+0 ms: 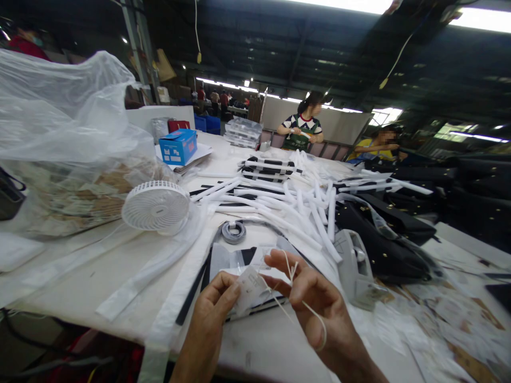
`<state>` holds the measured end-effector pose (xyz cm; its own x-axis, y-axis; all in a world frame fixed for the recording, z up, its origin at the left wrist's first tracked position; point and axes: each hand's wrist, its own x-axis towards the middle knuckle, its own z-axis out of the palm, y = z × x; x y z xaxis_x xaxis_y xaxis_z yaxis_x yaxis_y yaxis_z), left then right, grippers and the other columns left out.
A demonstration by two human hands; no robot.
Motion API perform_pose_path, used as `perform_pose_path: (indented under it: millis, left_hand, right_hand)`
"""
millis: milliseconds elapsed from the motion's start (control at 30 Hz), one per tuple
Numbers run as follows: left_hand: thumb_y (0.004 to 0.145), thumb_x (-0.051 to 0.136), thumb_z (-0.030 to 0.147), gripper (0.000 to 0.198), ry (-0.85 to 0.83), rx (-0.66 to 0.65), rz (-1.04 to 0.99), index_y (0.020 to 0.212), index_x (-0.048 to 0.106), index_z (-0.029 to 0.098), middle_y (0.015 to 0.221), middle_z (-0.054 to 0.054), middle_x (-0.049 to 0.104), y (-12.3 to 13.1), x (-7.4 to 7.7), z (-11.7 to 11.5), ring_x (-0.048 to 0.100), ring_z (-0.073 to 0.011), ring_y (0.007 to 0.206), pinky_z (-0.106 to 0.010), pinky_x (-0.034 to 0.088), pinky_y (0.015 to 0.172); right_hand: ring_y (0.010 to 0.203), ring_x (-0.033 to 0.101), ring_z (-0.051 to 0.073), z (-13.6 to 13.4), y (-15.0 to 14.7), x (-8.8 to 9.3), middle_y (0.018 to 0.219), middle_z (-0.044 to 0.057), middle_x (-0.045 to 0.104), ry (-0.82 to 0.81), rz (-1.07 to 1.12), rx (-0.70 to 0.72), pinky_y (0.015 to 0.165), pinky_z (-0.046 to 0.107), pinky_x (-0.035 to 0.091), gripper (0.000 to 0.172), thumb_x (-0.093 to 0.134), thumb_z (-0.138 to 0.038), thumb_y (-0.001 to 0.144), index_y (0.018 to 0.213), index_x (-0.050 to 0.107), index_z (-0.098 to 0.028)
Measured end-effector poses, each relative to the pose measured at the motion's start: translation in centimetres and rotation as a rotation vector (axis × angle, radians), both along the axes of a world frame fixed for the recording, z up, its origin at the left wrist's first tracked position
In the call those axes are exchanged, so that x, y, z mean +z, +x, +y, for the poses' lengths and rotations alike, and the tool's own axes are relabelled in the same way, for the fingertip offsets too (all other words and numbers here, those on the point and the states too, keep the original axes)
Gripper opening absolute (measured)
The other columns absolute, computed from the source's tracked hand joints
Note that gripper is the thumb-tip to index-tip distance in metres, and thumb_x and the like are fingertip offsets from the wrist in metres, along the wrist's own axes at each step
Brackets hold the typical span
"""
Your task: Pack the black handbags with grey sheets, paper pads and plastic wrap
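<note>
**Figure.** We are holding a tag (249, 287) between both hands, above the near edge of the desk (91, 276). Our left hand (211, 314) is pinching the tag's left edge between thumb and forefinger, with the other fingers curling under. Our right hand (319, 303) is half closed; its fingertips are gripping a white string (311, 311) that is running from the tag and looping low around the hand. Just beyond the hands a tape roll (233, 232) is lying flat. Beyond and to the left, a white fan (155, 206) is resting by a plastic bag (59, 122). Just right of the right hand, a grey tool (355, 266) is lying beside black garments (393, 250). White strips (291, 210) are piling up farther out. A person in a striped top (303, 127) is working well beyond the hands.
</note>
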<state>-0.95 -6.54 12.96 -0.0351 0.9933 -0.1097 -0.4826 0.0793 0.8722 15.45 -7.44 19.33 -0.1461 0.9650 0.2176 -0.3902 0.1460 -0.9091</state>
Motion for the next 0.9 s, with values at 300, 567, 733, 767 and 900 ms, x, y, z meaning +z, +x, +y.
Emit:
perform_pose_path:
  millis: [300, 567, 733, 767, 900]
  left_hand:
    - [0.074, 0.074, 0.052, 0.038, 0.108, 0.007, 0.146, 0.094, 0.066, 0.020, 0.119, -0.010, 0.065, -0.9, 0.4, -0.2, 0.059, -0.0277, 0.111, -0.034, 0.048, 0.089]
    - [0.081, 0.062, 0.065, 0.070, 0.426, -0.336, 0.386, 0.140, 0.049, 0.029, 0.154, -0.008, 0.040, -2.2, 1.1, 0.2, 0.026, -0.0307, 0.146, -0.044, 0.018, 0.121]
    - [0.094, 0.054, 0.042, 0.030, 0.400, -0.382, 0.443, 0.119, 0.066, 0.030, 0.132, -0.006, 0.062, -1.6, 1.7, 0.1, 0.052, -0.0278, 0.128, -0.039, 0.034, 0.111]
    - [0.094, 0.055, 0.039, 0.025, 0.393, -0.383, 0.432, 0.113, 0.068, 0.029, 0.124, -0.006, 0.066, -1.3, 1.9, 0.1, 0.057, -0.0269, 0.121, -0.037, 0.038, 0.107]
    - [0.092, 0.060, 0.036, 0.016, 0.377, -0.375, 0.394, 0.097, 0.071, 0.025, 0.101, -0.004, 0.072, -0.2, 2.3, -0.1, 0.064, -0.0237, 0.101, -0.031, 0.045, 0.094]
  right_hand:
    - [0.090, 0.063, 0.026, -0.3, 0.6, 0.5, 0.123, 0.007, 0.064, -0.051, -0.017, 0.041, 0.085, 0.044, 0.051, 0.041, 0.089, -0.059, 0.051, 0.070, 0.070, -0.028]
    - [0.078, 0.062, 0.022, -0.2, 0.4, 0.6, 0.121, 0.006, 0.066, -0.061, 0.038, 0.142, 0.069, 0.036, 0.052, 0.045, 0.085, -0.064, 0.053, 0.076, 0.072, -0.028]
    - [0.067, 0.062, 0.017, -0.2, 0.7, 0.2, 0.119, 0.009, 0.065, -0.070, 0.057, 0.238, 0.045, 0.026, 0.048, 0.044, 0.080, -0.064, 0.063, 0.088, 0.075, -0.028]
    - [0.061, 0.061, 0.015, -0.2, 0.8, 0.2, 0.118, 0.009, 0.064, -0.080, 0.056, 0.249, 0.042, 0.025, 0.048, 0.044, 0.079, -0.063, 0.065, 0.090, 0.076, -0.028]
    - [0.056, 0.060, 0.012, -0.2, 0.9, 0.1, 0.121, 0.009, 0.061, -0.099, 0.068, 0.265, 0.040, 0.024, 0.050, 0.043, 0.080, -0.061, 0.066, 0.094, 0.076, -0.028]
